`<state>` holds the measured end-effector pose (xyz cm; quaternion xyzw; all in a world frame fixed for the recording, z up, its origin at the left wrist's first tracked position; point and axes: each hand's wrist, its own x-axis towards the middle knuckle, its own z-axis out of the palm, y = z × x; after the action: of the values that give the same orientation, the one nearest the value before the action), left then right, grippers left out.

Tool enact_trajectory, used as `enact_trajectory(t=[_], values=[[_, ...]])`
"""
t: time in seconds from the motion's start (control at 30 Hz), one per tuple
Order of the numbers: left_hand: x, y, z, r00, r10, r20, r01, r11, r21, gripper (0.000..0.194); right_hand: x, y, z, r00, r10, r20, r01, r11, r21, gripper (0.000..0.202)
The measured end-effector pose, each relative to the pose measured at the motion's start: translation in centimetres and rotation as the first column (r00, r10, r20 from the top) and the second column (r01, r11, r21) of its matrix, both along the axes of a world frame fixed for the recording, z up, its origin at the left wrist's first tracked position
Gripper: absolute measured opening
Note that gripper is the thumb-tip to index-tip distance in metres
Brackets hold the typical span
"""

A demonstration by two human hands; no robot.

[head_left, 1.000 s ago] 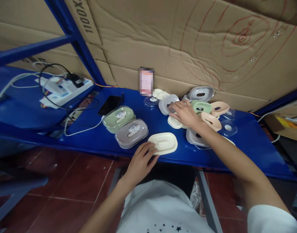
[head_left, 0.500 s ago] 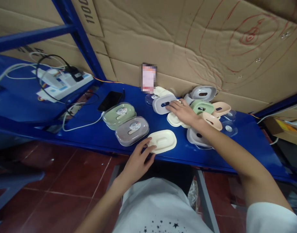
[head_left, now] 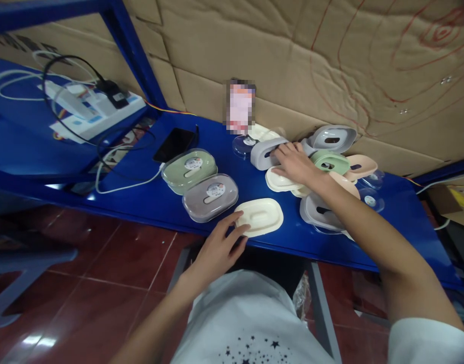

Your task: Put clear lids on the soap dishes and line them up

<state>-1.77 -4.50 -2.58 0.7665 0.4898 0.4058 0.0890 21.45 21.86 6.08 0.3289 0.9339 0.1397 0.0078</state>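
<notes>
My right hand [head_left: 294, 164] reaches across the table and grips a grey oval soap-dish-like part [head_left: 265, 153] with a slot, its fingertips at the slot. That part is tipped, with its side wall showing. Under and beside this hand lies a cream oval piece [head_left: 281, 181]. My left hand [head_left: 222, 245] has its fingers apart and rests them on the left end of a cream oval tray [head_left: 263, 216] near the front edge. Left of the tray sit a lidded grey box [head_left: 209, 198] and a lidded green box [head_left: 188, 172], both with clear covers and round labels.
Slotted green [head_left: 332, 163], peach [head_left: 363, 166] and grey parts [head_left: 333, 138] crowd the right side, with clear lids [head_left: 371, 199]. A phone [head_left: 241, 107] leans on the cardboard wall; a black phone [head_left: 175, 145] lies flat. A power strip [head_left: 97, 119] trails cables at left.
The grey slotted part has tipped up in my right hand, so its side wall shows. My left hand stays at the cream tray. The camera view has shifted slightly.
</notes>
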Motion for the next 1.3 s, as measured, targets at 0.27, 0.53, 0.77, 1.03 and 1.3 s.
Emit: enact_trajectory(t=[0.27,0.53,0.77,1.03,1.3], values=[[0.0,0.0,-0.2,1.0,0.001,0.014,-0.001,1.0,-0.007,0.032,0.5,-0.3,0.9,0.988,-0.064,-0.139,0.047,0.991,-0.124,0.035],[0.1,-0.1,0.0,1.0,0.008,-0.019,-0.008,1.0,0.003,0.03,-1.1,1.3,1.7,0.965,-0.121,-0.232,0.122,0.992,-0.009,0.052],[-0.1,-0.2,0.0,0.996,0.028,0.083,-0.03,0.999,0.033,0.03,0.2,0.2,3.9,0.869,-0.13,-0.477,0.104,0.991,-0.08,0.039],[-0.7,-0.1,-0.9,0.987,0.073,0.145,-0.085,0.993,0.076,0.056,2.3,-8.7,4.1,0.927,-0.02,-0.374,-0.188,0.839,-0.511,0.031],[-0.9,-0.2,-0.6,0.999,0.012,0.033,-0.013,1.0,0.026,0.068,-0.1,-10.5,-0.3,0.938,-0.001,-0.346,-0.151,0.899,-0.41,0.035]])
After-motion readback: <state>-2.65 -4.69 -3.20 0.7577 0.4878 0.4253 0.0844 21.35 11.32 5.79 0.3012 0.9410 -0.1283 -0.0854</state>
